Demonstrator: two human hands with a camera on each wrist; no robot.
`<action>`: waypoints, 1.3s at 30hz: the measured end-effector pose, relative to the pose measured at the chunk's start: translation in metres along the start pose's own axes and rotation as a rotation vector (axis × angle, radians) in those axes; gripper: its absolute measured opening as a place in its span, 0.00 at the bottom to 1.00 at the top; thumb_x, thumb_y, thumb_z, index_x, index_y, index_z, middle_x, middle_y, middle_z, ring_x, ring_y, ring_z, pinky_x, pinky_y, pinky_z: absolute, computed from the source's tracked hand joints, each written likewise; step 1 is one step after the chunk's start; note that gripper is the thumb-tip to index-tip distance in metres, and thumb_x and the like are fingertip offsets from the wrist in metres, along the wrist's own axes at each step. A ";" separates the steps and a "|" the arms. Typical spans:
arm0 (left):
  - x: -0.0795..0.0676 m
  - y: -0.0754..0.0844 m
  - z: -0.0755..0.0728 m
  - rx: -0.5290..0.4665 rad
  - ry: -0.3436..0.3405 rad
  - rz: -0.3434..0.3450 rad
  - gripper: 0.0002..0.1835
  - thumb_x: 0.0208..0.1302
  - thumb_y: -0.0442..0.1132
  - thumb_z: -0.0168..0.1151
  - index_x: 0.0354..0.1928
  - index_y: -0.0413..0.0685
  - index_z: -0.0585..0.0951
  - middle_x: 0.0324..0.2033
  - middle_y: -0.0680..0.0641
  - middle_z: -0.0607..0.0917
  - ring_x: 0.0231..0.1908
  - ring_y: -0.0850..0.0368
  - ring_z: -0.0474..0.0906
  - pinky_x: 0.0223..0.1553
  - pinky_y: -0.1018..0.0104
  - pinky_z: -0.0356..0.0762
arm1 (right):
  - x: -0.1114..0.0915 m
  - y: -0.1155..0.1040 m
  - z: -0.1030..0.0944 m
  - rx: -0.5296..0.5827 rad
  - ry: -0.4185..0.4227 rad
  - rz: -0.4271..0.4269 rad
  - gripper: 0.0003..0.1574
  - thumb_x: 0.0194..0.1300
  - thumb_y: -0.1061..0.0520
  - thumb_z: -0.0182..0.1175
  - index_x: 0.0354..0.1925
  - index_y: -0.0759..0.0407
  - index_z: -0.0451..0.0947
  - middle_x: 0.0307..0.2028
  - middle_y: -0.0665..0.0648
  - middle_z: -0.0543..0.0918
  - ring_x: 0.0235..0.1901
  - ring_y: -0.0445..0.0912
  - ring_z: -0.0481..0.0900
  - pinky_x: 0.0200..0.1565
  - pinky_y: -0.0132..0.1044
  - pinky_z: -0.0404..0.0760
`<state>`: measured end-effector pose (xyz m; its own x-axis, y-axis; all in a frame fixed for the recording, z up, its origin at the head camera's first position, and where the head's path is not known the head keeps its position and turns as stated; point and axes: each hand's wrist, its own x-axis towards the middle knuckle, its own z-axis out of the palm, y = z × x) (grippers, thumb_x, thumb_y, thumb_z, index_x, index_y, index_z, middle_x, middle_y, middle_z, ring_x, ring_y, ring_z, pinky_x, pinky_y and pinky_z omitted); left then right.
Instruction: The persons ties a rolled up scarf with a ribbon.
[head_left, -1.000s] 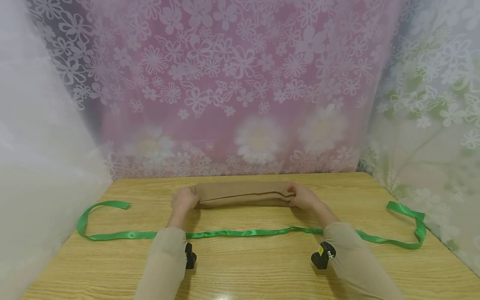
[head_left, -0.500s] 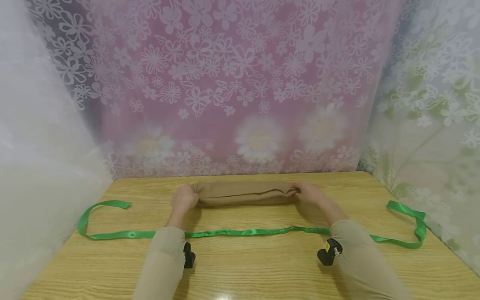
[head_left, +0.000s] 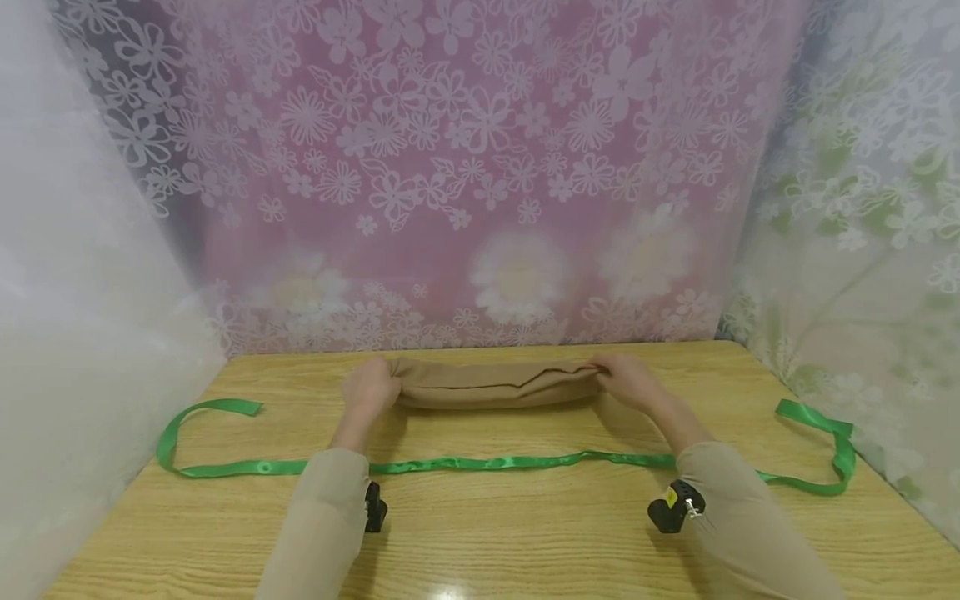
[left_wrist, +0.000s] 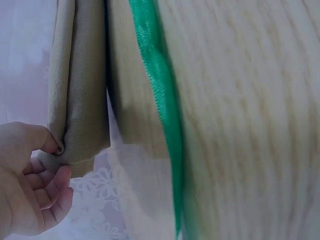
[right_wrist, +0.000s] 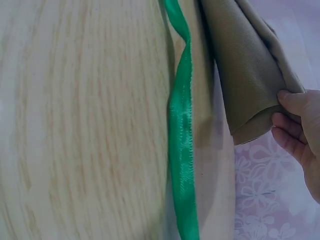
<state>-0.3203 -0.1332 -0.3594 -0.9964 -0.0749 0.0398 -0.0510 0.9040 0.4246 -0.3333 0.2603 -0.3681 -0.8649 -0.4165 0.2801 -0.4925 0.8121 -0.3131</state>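
A brown cloth (head_left: 487,387), folded into a long narrow bundle, spans between both hands near the back of the table. My left hand (head_left: 371,387) pinches its left end; in the left wrist view the thumb presses into a fold of the cloth (left_wrist: 85,80). At the other end my right hand (head_left: 626,382) grips the upper corner, and the right wrist view shows thumb and fingers on the edge of the cloth (right_wrist: 250,75). The bundle sags slightly in the middle, with a shadow beneath it. In front of it a green ribbon (head_left: 495,463) lies across the table, passing under both forearms.
The ribbon's ends curl back at the left and right sides of the wooden table (head_left: 510,533). A flowered pink curtain (head_left: 480,167) hangs behind the back edge, with pale sheets on both sides. Black wrist cameras (head_left: 675,506) sit on the sleeves.
The right hand has shifted right and slightly up along the cloth, from its front fold to its outer corner. Both ends have risen a little; the left hand keeps its hold.
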 end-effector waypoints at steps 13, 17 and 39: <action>0.005 0.009 -0.009 0.089 -0.039 0.005 0.08 0.59 0.33 0.54 0.38 0.40 0.78 0.22 0.47 0.75 0.19 0.56 0.68 0.17 0.68 0.63 | -0.010 -0.011 -0.015 -0.072 0.069 -0.053 0.14 0.63 0.67 0.53 0.46 0.66 0.79 0.39 0.63 0.83 0.37 0.56 0.81 0.37 0.49 0.79; 0.003 0.013 -0.011 0.092 -0.031 0.010 0.13 0.59 0.34 0.55 0.46 0.39 0.77 0.25 0.46 0.78 0.22 0.53 0.72 0.19 0.65 0.67 | -0.012 -0.015 -0.019 -0.098 0.098 -0.067 0.13 0.61 0.67 0.54 0.44 0.66 0.80 0.37 0.63 0.83 0.36 0.56 0.80 0.36 0.48 0.78; 0.003 0.025 -0.014 0.130 0.045 0.108 0.22 0.60 0.34 0.53 0.59 0.45 0.75 0.25 0.44 0.80 0.15 0.59 0.62 0.13 0.70 0.59 | -0.020 -0.041 -0.036 -0.189 0.267 -0.231 0.12 0.51 0.69 0.64 0.37 0.66 0.83 0.26 0.57 0.82 0.23 0.46 0.74 0.28 0.41 0.73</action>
<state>-0.3237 -0.1173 -0.3357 -0.9926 0.0090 0.1208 0.0446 0.9543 0.2955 -0.2920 0.2504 -0.3281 -0.6654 -0.4965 0.5574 -0.6232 0.7806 -0.0487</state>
